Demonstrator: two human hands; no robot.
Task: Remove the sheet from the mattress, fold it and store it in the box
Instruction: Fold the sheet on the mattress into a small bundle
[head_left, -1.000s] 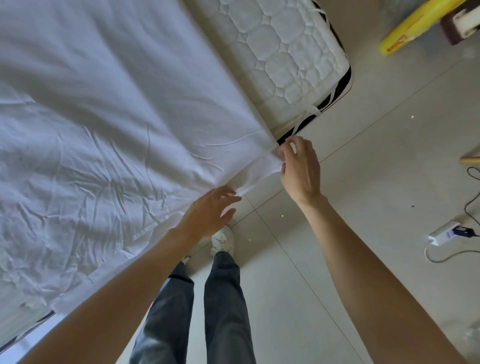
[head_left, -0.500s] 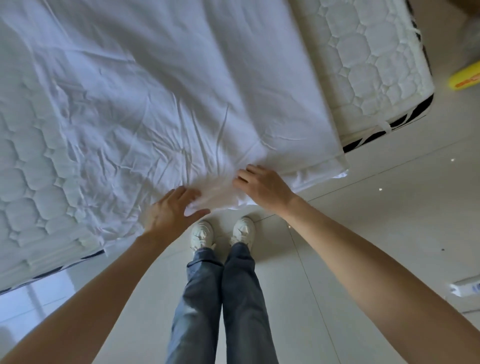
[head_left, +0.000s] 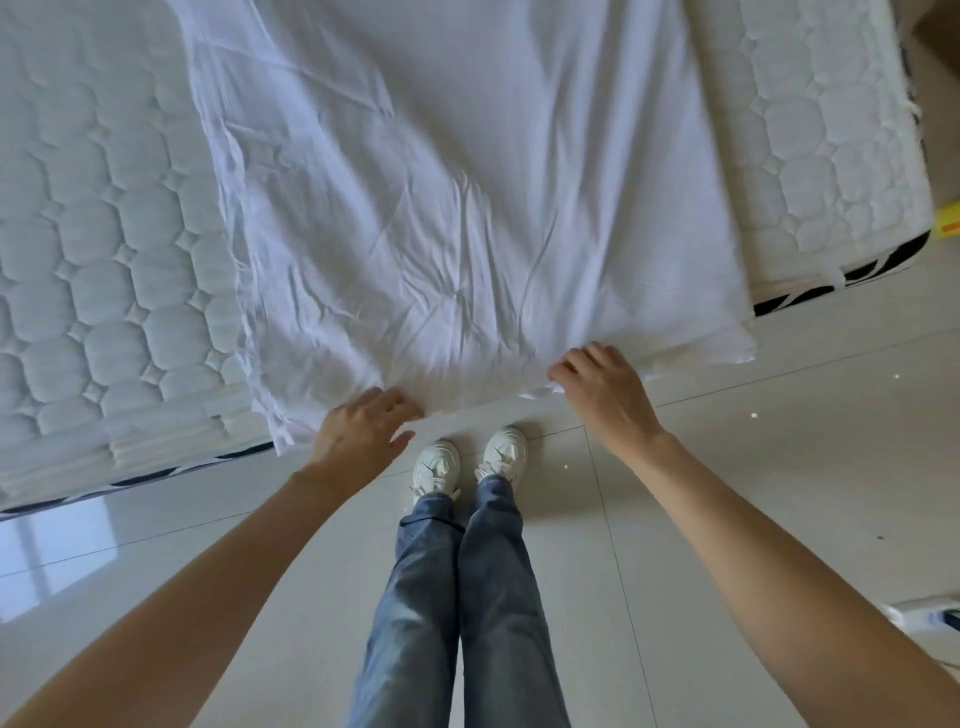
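Observation:
The white sheet (head_left: 457, 197) lies as a wide, wrinkled band across the quilted mattress (head_left: 93, 270), its near edge hanging slightly over the mattress side. My left hand (head_left: 358, 441) touches that near edge towards the band's left corner, fingers fairly straight and thumb apart below. My right hand (head_left: 605, 397) is further right on the same edge, its fingers curled over the cloth with a small bunch of sheet under the thumb. A brown cardboard surface (head_left: 935, 36), possibly the box, shows at the top right corner.
I stand on a pale tiled floor (head_left: 753, 467) close to the mattress side, my white shoes (head_left: 467, 460) between my hands. A yellow object (head_left: 948, 223) lies past the mattress's right end. A white power strip (head_left: 924, 616) sits on the floor at right.
My hands have spread apart along the sheet's near edge: the right one has gone right, the left one has slid back from on top of the cloth to its hem. The view has shifted left.

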